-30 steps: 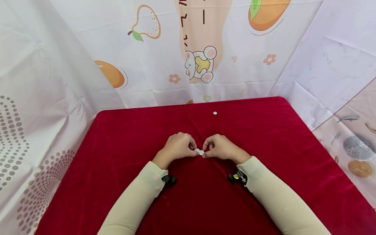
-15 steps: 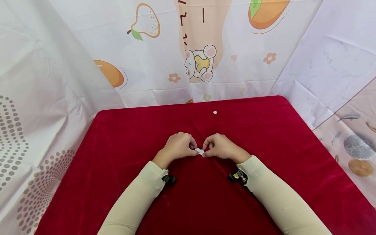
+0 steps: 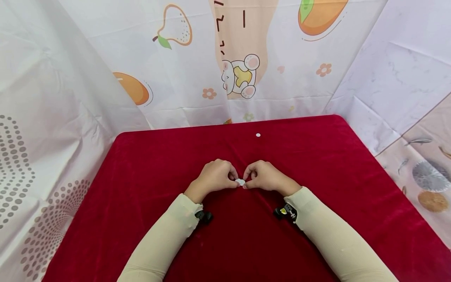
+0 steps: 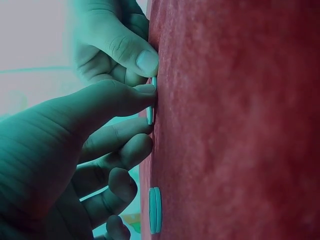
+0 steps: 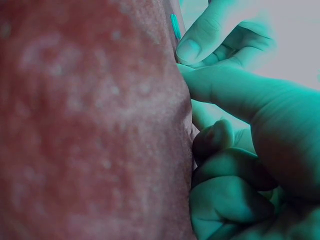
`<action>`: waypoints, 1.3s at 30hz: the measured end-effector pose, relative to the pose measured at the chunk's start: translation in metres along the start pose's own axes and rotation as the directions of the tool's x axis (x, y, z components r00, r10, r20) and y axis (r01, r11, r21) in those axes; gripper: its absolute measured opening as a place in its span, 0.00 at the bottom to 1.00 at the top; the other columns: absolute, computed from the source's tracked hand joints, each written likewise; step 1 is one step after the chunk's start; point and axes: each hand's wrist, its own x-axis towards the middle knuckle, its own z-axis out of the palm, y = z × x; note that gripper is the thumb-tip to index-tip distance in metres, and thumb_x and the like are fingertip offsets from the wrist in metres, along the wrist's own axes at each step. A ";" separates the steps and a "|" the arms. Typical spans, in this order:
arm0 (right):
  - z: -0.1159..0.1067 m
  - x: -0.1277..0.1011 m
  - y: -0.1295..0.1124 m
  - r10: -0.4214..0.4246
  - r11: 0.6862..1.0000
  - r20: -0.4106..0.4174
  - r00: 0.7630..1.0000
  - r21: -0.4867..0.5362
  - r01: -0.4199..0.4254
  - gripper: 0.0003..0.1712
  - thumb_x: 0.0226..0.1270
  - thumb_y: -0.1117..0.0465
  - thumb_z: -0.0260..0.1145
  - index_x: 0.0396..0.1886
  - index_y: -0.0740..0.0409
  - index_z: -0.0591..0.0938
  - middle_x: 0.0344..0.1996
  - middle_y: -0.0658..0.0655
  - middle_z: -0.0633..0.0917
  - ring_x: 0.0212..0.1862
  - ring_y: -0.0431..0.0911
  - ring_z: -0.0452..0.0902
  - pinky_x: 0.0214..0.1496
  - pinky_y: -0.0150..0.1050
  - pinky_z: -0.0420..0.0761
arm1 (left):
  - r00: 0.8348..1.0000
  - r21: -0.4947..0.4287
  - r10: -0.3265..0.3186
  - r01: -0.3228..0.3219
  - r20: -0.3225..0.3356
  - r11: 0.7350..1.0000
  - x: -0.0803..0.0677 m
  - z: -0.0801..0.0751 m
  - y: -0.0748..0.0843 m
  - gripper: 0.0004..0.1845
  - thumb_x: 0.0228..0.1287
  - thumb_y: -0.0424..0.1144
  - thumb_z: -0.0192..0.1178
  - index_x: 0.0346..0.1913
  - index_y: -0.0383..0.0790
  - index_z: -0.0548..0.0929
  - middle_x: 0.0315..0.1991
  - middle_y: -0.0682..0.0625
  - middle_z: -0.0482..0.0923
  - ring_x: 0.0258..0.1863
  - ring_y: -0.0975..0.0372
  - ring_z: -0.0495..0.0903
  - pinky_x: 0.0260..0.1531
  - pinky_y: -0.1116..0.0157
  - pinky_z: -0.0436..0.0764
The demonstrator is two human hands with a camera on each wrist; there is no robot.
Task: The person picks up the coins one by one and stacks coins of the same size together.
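Two small white discs (image 3: 240,182) overlap on the red cloth between my hands, near its middle. My left hand (image 3: 216,175) pinches the left edge between thumb and forefinger. From the other side my right hand (image 3: 264,176) pinches the right edge, its remaining fingers curled in. The left wrist view shows a thin disc edge (image 4: 150,115) below my left thumb, with the right thumb (image 4: 146,62) just beyond. A thicker, double-edged disc (image 4: 155,210) stands out on the cloth beside my left hand's lower fingers. Another disc edge (image 5: 175,26) shows past the left thumb in the right wrist view.
A single white disc (image 3: 258,135) lies on the red cloth (image 3: 169,156) near the far edge. White printed curtains (image 3: 190,74) rise behind the table and on both sides. Dark wrist cameras (image 3: 203,216) sit under both cuffs, close above the cloth.
The left disc has slid slightly right, and the two discs overlap more than before. My left hand has shifted a little right with it; my right hand stays in place.
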 end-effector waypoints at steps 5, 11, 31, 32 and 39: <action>0.000 0.000 0.001 -0.007 1.000 -0.001 1.000 -0.004 0.007 0.08 0.54 0.58 0.82 0.30 0.45 0.88 0.14 0.49 0.78 0.18 0.39 0.68 0.25 0.35 0.69 | 1.000 0.001 0.000 0.000 0.009 1.000 0.000 0.000 0.002 0.04 0.57 0.50 0.76 0.31 0.59 0.92 0.26 0.68 0.82 0.27 0.70 0.77 0.29 0.66 0.79; 0.000 0.000 0.001 -0.012 1.000 0.000 1.000 -0.006 0.012 0.08 0.54 0.58 0.82 0.30 0.45 0.88 0.14 0.49 0.78 0.18 0.39 0.69 0.25 0.35 0.69 | 1.000 -0.005 0.000 0.000 0.014 1.000 0.000 0.001 0.003 0.04 0.57 0.50 0.75 0.32 0.58 0.92 0.26 0.68 0.82 0.27 0.69 0.77 0.29 0.66 0.79; 0.000 -0.001 -0.001 -0.003 1.000 0.006 1.000 0.001 0.003 0.08 0.55 0.58 0.82 0.31 0.46 0.89 0.14 0.49 0.77 0.18 0.39 0.68 0.24 0.34 0.68 | 1.000 -0.003 -0.002 0.003 0.022 1.000 0.000 0.001 0.005 0.06 0.57 0.50 0.76 0.37 0.58 0.93 0.30 0.67 0.83 0.31 0.70 0.77 0.33 0.65 0.79; 0.000 -0.001 -0.001 -0.002 1.000 0.007 1.000 0.003 0.002 0.08 0.55 0.58 0.82 0.31 0.46 0.89 0.14 0.49 0.77 0.18 0.39 0.67 0.25 0.34 0.68 | 1.000 -0.002 -0.006 0.006 0.023 1.000 0.000 0.001 0.004 0.07 0.57 0.50 0.76 0.37 0.57 0.93 0.31 0.66 0.83 0.31 0.70 0.77 0.34 0.65 0.79; 0.000 -0.001 -0.001 0.001 1.000 0.006 1.000 0.004 -0.001 0.08 0.55 0.57 0.82 0.30 0.45 0.88 0.14 0.49 0.77 0.18 0.40 0.67 0.24 0.35 0.68 | 1.000 0.002 -0.008 0.008 0.027 1.000 -0.001 0.000 0.003 0.05 0.57 0.50 0.76 0.35 0.58 0.92 0.30 0.66 0.82 0.30 0.69 0.77 0.33 0.65 0.79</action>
